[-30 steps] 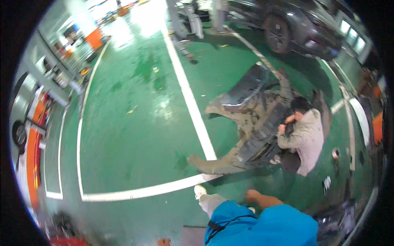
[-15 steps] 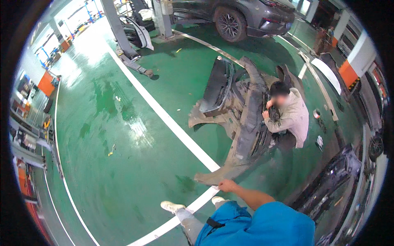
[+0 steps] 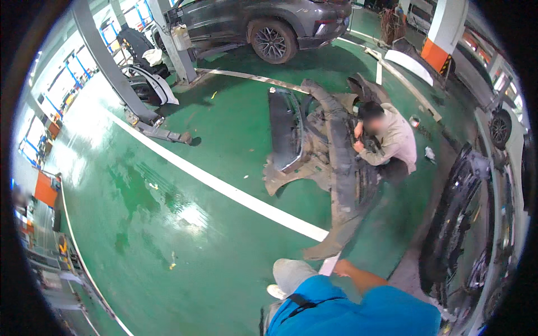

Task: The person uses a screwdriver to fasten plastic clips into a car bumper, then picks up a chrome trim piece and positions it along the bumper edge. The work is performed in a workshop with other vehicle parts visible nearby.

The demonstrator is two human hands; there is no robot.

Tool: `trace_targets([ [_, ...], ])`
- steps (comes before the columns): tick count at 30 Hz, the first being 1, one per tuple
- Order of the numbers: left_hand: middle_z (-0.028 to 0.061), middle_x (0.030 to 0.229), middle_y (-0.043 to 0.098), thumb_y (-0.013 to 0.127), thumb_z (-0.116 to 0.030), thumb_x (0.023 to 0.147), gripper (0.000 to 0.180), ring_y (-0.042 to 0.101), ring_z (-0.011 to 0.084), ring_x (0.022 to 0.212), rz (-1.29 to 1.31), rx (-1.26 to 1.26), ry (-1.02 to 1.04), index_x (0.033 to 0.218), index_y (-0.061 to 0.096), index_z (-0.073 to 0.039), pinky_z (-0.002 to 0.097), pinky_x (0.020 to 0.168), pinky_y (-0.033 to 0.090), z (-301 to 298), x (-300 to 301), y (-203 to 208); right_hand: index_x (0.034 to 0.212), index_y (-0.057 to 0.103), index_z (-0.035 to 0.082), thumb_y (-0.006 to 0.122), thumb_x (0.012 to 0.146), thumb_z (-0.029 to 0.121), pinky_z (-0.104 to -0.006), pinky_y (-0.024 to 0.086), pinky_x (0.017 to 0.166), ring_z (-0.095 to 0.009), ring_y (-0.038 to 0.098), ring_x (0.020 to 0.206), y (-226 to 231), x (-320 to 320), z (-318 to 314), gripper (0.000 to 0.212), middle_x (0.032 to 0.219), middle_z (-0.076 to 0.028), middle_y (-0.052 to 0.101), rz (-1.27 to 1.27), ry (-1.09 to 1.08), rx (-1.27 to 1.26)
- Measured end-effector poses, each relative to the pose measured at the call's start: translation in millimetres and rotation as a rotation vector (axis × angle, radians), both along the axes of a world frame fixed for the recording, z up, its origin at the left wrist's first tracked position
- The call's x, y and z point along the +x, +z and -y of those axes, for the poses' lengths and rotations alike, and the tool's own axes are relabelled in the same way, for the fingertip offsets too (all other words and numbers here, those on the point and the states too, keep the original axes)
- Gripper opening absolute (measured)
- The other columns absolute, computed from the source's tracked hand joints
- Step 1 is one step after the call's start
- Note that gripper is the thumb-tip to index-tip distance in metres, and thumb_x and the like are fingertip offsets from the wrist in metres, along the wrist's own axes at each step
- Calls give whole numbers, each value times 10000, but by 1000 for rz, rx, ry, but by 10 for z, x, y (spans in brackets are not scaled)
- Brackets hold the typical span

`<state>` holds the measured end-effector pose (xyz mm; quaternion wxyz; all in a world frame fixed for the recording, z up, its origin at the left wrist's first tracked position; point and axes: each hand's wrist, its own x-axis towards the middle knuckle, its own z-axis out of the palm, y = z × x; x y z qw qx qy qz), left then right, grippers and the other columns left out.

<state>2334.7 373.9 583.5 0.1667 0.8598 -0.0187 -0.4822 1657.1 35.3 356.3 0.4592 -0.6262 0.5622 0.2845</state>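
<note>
My right hand [image 3: 344, 268], at the end of a bare forearm below a blue sleeve, is low beside the near end of a long, dirty grey car bumper [image 3: 343, 190]. Its fingers are too small and blurred to show whether they hold or touch anything. My left hand is out of view. The bumper lies lengthwise on the floor, its near tip by a white line. Against its far left side rests a dark panel with a pale edge [image 3: 284, 129]. A crouching co-worker [image 3: 392, 140] in a beige top has both hands at the bumper's right side.
A dark grey car [image 3: 269, 33] stands at the back behind lift posts [image 3: 106, 61]. More dark bumpers [image 3: 457, 218] line the right side, near an orange-and-white pillar [image 3: 443, 39]. White lines [image 3: 224, 190] cross the green floor, which has wet patches on the left.
The view has turned, so the bumper's near end and my right hand appear farther right. My leg has come forward toward the bumper's tip. The co-worker stays crouched at the bumper.
</note>
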Motion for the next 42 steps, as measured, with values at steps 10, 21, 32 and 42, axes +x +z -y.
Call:
trace_targets([
  [10, 180, 1124, 726, 606, -197, 990, 330, 700, 263, 1006, -218, -269, -444, 1215, 636, 43, 377, 745, 572, 3070, 1133, -351, 882, 785, 82, 625, 916, 318, -426, 578, 706, -245, 746, 809, -301, 1173, 1172, 288, 898, -109, 765, 54, -79, 52],
  [21, 160, 1088, 721, 603, -216, 996, 316, 688, 249, 967, -113, -22, -892, 1200, 646, 22, 377, 733, 561, 7110, 384, -19, 1000, 782, 127, 644, 831, 343, -472, 548, 922, -380, 677, 1048, 404, 1279, 4595, 306, 1099, -157, 733, 143, -842, -327],
  [32, 141, 1051, 717, 600, -235, 1003, 304, 676, 235, 927, -169, 69, -1307, 1186, 655, 2, 377, 722, 551, 10591, -636, -1102, 1269, 682, 130, 727, 846, 435, -461, 518, 1011, -357, 622, 1225, -500, 1114, 6661, 524, 1308, -144, 668, -2, -1340, -132],
  [42, 123, 1018, 713, 598, -252, 1009, 294, 665, 222, 891, -182, 360, -1406, 1173, 664, -17, 377, 712, 542, 12583, -706, -2537, 1463, 475, 86, 799, 770, 487, -492, 484, 1035, -397, 586, 1266, -2776, 600, 8244, 863, 1367, -217, 617, -244, -1775, -37],
])
